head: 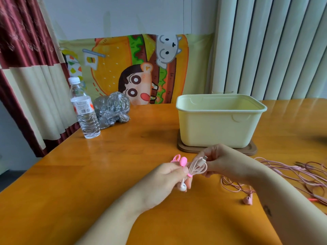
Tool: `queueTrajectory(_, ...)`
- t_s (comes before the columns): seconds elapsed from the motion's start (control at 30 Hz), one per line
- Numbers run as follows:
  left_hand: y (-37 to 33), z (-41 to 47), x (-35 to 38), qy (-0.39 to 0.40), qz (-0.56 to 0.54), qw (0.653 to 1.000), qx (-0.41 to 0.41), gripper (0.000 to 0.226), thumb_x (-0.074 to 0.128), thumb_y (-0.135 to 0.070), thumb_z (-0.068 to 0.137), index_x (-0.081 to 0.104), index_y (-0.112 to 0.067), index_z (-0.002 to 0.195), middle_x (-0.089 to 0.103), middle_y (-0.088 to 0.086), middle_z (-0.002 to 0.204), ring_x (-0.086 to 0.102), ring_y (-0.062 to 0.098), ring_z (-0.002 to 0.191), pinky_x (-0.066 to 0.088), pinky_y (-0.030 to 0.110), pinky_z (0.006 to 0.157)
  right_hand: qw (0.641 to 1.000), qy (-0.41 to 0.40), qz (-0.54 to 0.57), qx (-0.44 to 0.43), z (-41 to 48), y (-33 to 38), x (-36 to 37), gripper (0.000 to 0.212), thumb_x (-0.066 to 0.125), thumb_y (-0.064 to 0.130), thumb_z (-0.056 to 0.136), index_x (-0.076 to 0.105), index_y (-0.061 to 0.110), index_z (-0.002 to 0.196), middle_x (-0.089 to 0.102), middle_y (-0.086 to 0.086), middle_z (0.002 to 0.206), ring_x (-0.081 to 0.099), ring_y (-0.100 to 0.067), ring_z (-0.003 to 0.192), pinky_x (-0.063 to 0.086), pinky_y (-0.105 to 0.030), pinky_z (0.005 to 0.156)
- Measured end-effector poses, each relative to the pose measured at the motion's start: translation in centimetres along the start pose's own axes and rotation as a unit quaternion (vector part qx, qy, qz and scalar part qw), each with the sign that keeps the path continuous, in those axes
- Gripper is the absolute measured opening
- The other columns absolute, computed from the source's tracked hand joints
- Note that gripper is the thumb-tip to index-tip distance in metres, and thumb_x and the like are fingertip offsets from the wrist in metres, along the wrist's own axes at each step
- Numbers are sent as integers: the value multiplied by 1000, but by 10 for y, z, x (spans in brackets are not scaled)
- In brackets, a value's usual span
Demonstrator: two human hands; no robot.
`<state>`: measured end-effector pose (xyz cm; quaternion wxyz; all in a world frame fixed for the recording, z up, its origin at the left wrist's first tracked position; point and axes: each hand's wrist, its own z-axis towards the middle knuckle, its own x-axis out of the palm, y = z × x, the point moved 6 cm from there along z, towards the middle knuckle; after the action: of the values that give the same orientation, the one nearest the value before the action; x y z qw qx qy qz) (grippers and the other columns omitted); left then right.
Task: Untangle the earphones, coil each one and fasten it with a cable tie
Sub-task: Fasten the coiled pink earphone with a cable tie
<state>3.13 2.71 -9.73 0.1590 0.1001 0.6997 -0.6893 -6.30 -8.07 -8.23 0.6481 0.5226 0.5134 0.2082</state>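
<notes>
Pink coiled earphone [197, 167] held just above the desk [106, 165], cable tie [183, 160] looped round it. Left grip [166, 177] curled round coil and tie, right grip [226, 161] pinching the plug end. More tangled earphones [292, 172] lying at right, near yellow tub [221, 124].

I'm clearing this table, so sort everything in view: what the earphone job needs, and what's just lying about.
For the job: coiled earphone, pink cable tie, tangled pink earphones.
Lying about: water bottle, crumpled plastic bag, yellow tub, brown tray under it.
</notes>
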Motion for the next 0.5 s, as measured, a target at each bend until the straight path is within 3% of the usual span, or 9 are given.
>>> queueTrajectory(0.07, -1, 0, 1, -3, 35, 999, 17, 26, 37, -29, 102, 60, -17, 106, 58, -13, 78, 51, -1, 74, 42, 19, 80, 1000, -15, 6, 12, 1, -4, -3, 6, 70, 13, 82, 76, 10, 85, 72, -12, 84, 59, -16, 75, 54, -31, 75)
queueTrajectory(0.17, -2, 0, 4, 5, 43, 999, 15, 14, 40, -25, 101, 51, -18, 105, 62, -10, 82, 53, -1, 76, 42, 19, 78, 999, -31, -1, 8, 2, -3, -3, 5, 70, 14, 83, 75, 11, 84, 73, -12, 84, 64, -19, 78, 54, -38, 81)
queueTrajectory(0.3, 1, 1, 8, 30, 27, 999, -5, 18, 45, -22, 99, 54, -5, 100, 67, 2, 83, 58, 2, 72, 44, 18, 74, 1000, -22, -14, -4, -1, 8, 1, 10, 76, 19, 76, 75, 12, 84, 70, -13, 76, 59, -15, 69, 49, -29, 70)
queueTrajectory(0.37, 1, 1, 10, 26, 42, 999, -20, 17, 47, -21, 98, 55, -7, 94, 67, 8, 83, 59, 0, 68, 43, 14, 70, 998, -34, -51, -7, -3, 13, 1, 9, 78, 23, 75, 75, 18, 81, 67, -3, 69, 55, -9, 65, 46, -24, 64)
queueTrajectory(0.5, 4, 3, -2, -73, -19, 995, -60, 19, 47, -12, 96, 52, -11, 78, 63, 1, 65, 58, 3, 59, 42, 15, 59, 980, -152, -107, -68, -7, 36, 10, 6, 76, 21, 77, 73, 15, 77, 68, 4, 63, 57, 0, 49, 40, -9, 48)
